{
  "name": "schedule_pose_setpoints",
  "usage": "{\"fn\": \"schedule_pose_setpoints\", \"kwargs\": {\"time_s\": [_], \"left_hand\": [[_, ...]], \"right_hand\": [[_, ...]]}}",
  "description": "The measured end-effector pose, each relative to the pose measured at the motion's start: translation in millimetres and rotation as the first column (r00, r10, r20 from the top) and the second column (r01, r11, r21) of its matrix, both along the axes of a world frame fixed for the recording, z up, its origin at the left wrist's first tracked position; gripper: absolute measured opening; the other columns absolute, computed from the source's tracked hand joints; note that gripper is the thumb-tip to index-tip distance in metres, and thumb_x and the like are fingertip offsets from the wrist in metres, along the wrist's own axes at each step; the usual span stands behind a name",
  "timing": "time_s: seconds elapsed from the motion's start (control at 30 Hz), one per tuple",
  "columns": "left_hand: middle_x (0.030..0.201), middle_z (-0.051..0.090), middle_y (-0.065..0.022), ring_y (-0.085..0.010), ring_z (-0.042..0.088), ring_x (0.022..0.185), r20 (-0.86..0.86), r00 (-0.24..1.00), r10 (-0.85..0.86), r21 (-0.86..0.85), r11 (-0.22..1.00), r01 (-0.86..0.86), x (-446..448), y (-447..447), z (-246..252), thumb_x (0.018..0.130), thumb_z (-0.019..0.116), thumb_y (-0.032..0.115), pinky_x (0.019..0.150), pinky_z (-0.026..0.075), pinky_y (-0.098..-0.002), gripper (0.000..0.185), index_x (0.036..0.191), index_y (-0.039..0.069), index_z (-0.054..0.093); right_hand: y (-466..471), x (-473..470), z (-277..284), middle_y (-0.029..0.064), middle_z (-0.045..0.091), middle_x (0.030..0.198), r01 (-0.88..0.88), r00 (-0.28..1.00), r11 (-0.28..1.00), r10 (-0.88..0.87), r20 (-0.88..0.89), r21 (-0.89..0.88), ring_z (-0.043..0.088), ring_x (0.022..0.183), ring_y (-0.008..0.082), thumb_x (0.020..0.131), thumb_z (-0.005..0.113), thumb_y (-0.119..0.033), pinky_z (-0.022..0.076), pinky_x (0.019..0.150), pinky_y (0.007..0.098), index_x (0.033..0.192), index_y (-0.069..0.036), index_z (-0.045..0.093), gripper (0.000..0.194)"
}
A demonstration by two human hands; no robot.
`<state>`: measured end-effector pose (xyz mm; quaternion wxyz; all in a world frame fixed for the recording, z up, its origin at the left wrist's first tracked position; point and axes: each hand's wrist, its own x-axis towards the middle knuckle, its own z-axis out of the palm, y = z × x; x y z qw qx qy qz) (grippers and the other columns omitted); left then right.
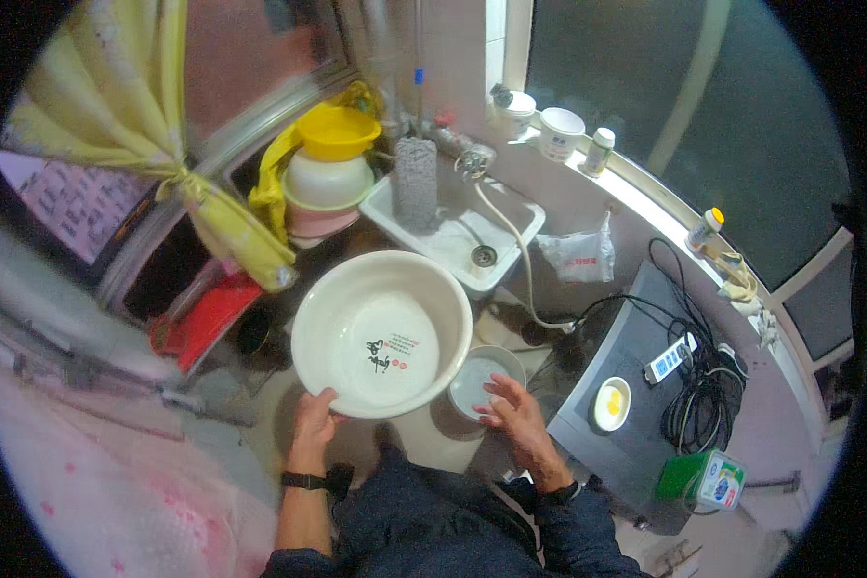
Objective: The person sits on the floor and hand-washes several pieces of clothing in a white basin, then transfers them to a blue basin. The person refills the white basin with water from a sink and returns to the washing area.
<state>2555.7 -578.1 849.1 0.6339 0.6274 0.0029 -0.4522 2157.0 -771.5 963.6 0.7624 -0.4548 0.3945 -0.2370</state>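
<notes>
A large cream-white washbasin (397, 343) with dark and red printed writing inside is tipped so that I look into it. My left hand (314, 419) grips its near-left rim, the thumb over the edge and the other fingers out of sight beneath. My right hand (513, 415) is off the basin's right side, fingers spread and apparently holding nothing. Below that hand is a smaller pale basin (477, 383), partly hidden by the hand. Whether the fingertips touch the smaller basin cannot be told.
Ahead, a white mop sink (441, 256) holds a grey mop head (415, 173). Stacked basins (329, 184) stand left of it. At right, a dark table (607, 354) bears a soap dish (611, 406), power strip (670, 359), coiled cables (701, 404) and green container (702, 479). A hose (524, 267) hangs down.
</notes>
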Motion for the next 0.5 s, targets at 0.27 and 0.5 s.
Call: {"fn": "schedule_pose_setpoints", "kwargs": {"time_s": [0.27,0.5], "left_hand": [[0.133,0.077,-0.0224,-0.0346,0.084,0.099,-0.003,0.969,-0.246,-0.056,0.968,0.245,108.9,-104.6,14.7,0.1,0.07,0.003,0.072,0.073,-0.046,0.056,0.154,-0.009,0.058],[0.134,0.077,-0.0244,-0.0343,0.082,0.104,-0.015,0.911,-0.411,0.06,0.909,0.412,153.2,-170.2,20.6,0.103,0.071,0.007,0.071,0.07,-0.0456,0.052,0.151,-0.01,0.061]], "right_hand": [[-24.2,135.0,-6.1,0.0281,0.039,0.18,0.298,0.942,0.955,-0.292,-0.164,0.01,0.059,0.152,0.038,0.109,0.08,-0.048,0.0552,0.121,0.0546,0.182,-0.001,0.027,0.102],[-49.5,217.9,-17.4,0.0172,0.048,0.172,0.368,0.929,0.887,-0.363,-0.07,0.278,0.058,0.151,0.041,0.111,0.078,-0.05,0.0574,0.116,0.0664,0.177,-0.014,0.032,0.088]]}}
